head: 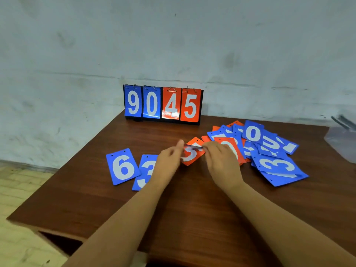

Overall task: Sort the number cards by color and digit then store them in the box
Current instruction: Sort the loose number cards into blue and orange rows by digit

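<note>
- I am looking at a dark wooden table [134, 199] pushed against a scuffed, whitewashed wall [173, 45]; pale floor tiles [23, 182] are showing beyond the table's left edge.
- A flip scoreboard [162, 104] is standing upright at the back of the table against the wall, showing blue 9, blue 0, orange 4 and orange 5.
- In front of the scoreboard and a little to its left, a blue 6 card [123, 166] is lying flat and face up.
- A blue 3 card [146, 170] is lying just beside it, on the side nearer the scoreboard's middle, with its edge overlapping the 6 card; the left wrist is covering part of it.
- Straight in front of the scoreboard's orange half, both hands are meeting on one orange card [192, 156].
- The left hand [169, 160] is pinching the card's left edge, with one finger sticking up.
- The right hand [221, 160] is gripping its right edge with curled fingers.
- I cannot tell the card's digit, as the fingers are hiding part of it.
- In front of the scoreboard and to its right, a loose heap of cards [269, 151] is lying, blue and orange overlapping; a blue 0 card [253, 133] is lying on top at the back.
- Far right of the scoreboard, at the picture's edge, a clear container [342, 139] is showing, too blurred for me to identify.
</note>
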`<state>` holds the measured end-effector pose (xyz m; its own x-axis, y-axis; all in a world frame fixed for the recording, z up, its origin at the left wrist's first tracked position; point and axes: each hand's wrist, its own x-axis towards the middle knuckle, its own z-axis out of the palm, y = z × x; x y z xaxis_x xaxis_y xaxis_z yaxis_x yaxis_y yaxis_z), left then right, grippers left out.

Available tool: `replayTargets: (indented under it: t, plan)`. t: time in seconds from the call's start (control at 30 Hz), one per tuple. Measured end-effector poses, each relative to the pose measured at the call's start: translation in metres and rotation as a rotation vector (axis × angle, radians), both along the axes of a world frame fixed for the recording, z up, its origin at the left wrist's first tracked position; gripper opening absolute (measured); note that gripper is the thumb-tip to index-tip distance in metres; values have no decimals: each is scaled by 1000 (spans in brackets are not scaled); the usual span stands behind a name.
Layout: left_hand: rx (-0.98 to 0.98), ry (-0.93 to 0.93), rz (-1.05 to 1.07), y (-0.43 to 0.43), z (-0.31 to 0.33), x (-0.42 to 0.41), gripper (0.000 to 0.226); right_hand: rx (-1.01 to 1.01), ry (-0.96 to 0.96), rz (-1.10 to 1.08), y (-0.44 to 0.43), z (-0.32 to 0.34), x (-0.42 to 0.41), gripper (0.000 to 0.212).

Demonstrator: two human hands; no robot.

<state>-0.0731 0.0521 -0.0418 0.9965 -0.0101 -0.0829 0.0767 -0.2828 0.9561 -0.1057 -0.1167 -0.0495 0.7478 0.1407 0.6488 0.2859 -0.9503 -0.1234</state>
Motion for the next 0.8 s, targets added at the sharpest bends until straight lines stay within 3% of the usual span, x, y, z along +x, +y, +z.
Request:
replayTargets:
  t: [0.03,0.1,0.2,0.37,0.43,0.57,0.63,0.7,0.8]
  plan:
    - [-257,191,23,0,7,-1,42,-13,-26,74,5,-1,-4,35]
    - [-495,277,-25,8,9,-3,32,-31,-47,231,15,-2,-12,25]
    - [-449,149,-16,29,8,-10,21,34,33,335,27,-4,-22,27]
    - [-363,69,244,85,6,-11,11,318,254,231,56,1,-22,31]
    - [-288,37,338,109,4,-16,10,264,414,236,75,3,-18,27]
    - [-211,-18,450,146,-1,-28,15,198,490,307,125,4,-9,26]
    - [-220,-46,471,157,-4,-34,17,411,580,306,152,10,-4,32]
    - [-207,-68,433,163,-6,-38,18,783,697,285,175,18,3,37]
    - [-214,-74,338,166,-7,-42,18,1075,750,199,189,20,16,27]
